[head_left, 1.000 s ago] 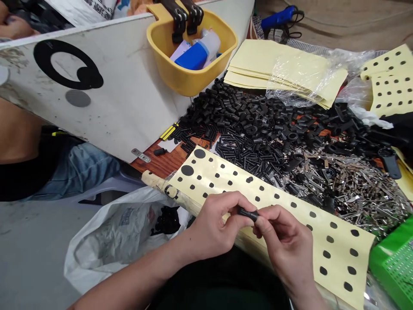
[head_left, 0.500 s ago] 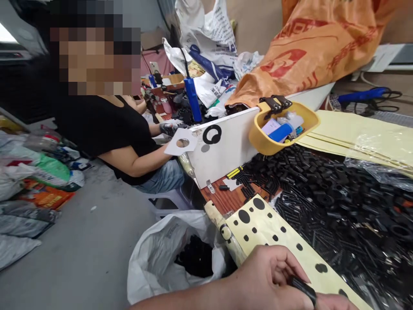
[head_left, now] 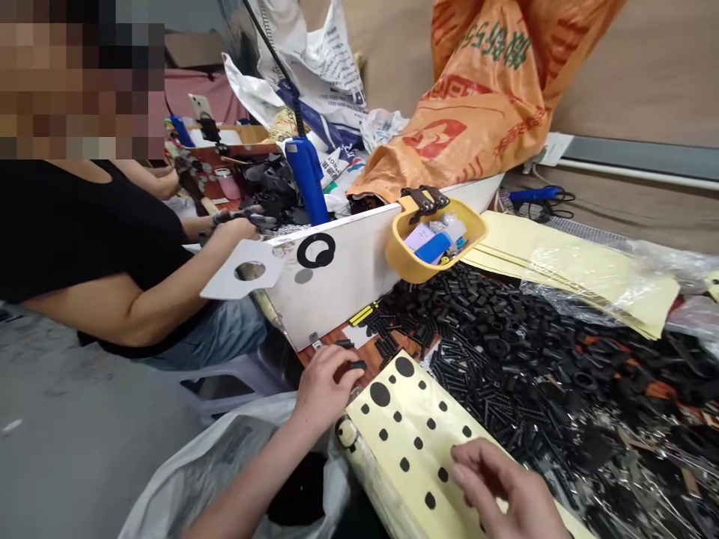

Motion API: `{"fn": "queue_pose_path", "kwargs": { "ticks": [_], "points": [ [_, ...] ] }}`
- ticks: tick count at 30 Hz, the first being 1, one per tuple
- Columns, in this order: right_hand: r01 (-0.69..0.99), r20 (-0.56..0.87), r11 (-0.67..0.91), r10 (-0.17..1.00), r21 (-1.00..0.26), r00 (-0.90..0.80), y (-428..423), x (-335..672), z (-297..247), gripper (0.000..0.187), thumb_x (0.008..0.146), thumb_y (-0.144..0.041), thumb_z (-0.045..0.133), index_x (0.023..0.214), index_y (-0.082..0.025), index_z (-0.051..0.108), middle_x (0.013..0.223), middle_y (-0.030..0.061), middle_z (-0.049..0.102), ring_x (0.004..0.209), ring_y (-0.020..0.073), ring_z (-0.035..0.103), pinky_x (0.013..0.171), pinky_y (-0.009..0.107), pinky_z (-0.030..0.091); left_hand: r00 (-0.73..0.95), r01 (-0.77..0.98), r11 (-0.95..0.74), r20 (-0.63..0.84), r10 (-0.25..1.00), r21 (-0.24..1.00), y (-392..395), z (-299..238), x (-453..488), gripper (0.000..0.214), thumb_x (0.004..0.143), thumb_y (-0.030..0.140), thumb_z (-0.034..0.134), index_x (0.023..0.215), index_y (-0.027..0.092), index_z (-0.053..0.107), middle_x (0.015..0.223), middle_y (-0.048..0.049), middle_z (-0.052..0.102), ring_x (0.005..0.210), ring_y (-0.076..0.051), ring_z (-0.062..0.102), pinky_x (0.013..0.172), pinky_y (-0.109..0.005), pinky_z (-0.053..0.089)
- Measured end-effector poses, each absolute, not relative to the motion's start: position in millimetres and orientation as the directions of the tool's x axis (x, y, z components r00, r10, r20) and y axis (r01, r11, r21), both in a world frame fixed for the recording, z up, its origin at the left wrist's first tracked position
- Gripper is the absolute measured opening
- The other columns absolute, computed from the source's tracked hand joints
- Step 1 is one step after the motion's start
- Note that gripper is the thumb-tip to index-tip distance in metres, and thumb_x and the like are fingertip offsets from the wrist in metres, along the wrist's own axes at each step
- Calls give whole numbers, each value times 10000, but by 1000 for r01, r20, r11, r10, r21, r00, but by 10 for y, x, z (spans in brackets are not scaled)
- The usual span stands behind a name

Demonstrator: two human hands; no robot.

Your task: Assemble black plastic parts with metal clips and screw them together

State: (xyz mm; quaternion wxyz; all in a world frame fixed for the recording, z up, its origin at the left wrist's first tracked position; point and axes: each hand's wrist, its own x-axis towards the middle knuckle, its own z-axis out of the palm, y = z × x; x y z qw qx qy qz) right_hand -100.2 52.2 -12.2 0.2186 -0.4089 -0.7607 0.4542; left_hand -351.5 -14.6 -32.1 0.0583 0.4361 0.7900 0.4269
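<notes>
Left hand (head_left: 324, 391) is nearer: fingers (head_left: 340, 371) curl at a short black plastic tube (head_left: 357, 365), long axis roughly crosswise (grip unclear); right hand (head_left: 499, 486) open, empty, above dotted yellow sheet (head_left: 400, 442).

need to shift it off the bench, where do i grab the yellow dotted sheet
Grip the rolled end of the yellow dotted sheet, coming from the near side, just below your left hand. The roll looks like the thickest, firmest part to close your fingers around, while the flat part is thin and lies beside the pile of black parts, so it seems harder to pick up.
</notes>
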Motion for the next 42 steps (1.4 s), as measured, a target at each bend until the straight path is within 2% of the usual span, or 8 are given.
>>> {"fn": "queue_pose_path", "kwargs": {
  "ticks": [5,9,18,20,23,27,32,42],
  "points": [
    [453,272,582,768,-675,-580,1255,-1308,-3,162,805,-308,581,705,-203,651,583,-12,641,475,144,577,458,236,448,-610,681,278,314,728,677,-61,-511,-3661,110,743,216,594,810,230,680,841,-46,669,867,-245,596,818,-395,474],
    [486,398,624,774,-612,-493,1800,-1737,-60,65,744,-168,612,726,-200,667,673,24,673,598,174,641,543,260,472,-627,680,290,328,707,674,-67,-546,-3663,144,732,229,613,873,218,640,804,-32,663,798,-234,612,767,-375,501],
    [463,353,568,807,-680,-473,2159,-1862,-30,30,720,-143,668,704,-169,670,654,-12,641,620,132,647,523,201,443,-687,665,212,475,550,716,-238,-358,-3442,87,801,287,597,854,222,620,919,-58,671,928,-238,607,892,-384,470],
    [450,304,535,817,-715,-489,1990,-1667,90,54,770,-175,635,779,-158,686,659,6,670,591,134,643,521,215,468,-717,557,137,391,578,819,-222,-202,-3214,99,799,286,598,848,212,643,900,-51,671,881,-217,612,840,-355,487],
    [404,237,520,787,-753,-570,1424,-1383,204,84,785,-192,638,842,-173,697,660,1,686,543,131,628,481,217,488,-562,84,83,-21,827,993,-125,-20,-2822,209,785,290,604,951,171,649,839,-50,670,748,-172,616,652,-279,503],
    [320,363,649,693,-690,-623,679,-1106,103,192,822,-113,545,912,-204,688,717,18,654,652,148,616,581,259,518,-196,-374,195,-283,939,907,39,16,-2452,221,756,308,621,860,114,645,658,-12,616,464,-84,485,436,-210,395],
    [469,123,505,764,-724,-633,915,-969,30,146,840,-224,559,886,-195,696,781,37,718,672,161,670,579,261,546,-198,-398,261,-360,911,879,68,-103,-2305,173,716,266,638,808,119,632,563,16,585,403,-62,432,425,-195,352],
    [792,108,396,913,-465,-394,1764,-1431,-120,209,603,-64,691,497,-198,571,535,62,627,596,225,643,579,333,478,-150,-300,288,-343,927,909,71,-342,-2165,96,670,160,639,759,124,630,541,53,491,506,-78,464,488,-198,391]
  ]
}}
